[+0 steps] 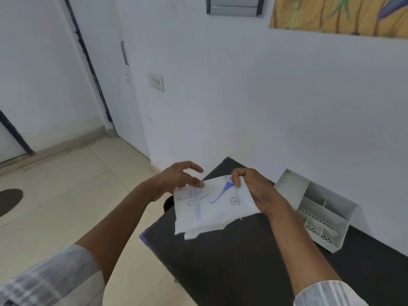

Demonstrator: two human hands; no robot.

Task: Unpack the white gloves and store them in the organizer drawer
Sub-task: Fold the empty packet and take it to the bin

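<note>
Fingers (237, 181) of our right hand (258, 191) pinch the white printed paper glove packet (212, 208) left of the grey divided plastic organizer (318, 208); left hand (176, 180) hovers open, so tugging one-handed could rip it crooked.

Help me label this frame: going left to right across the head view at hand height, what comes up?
Left hand → white glove packet → right hand → grey organizer.
</note>
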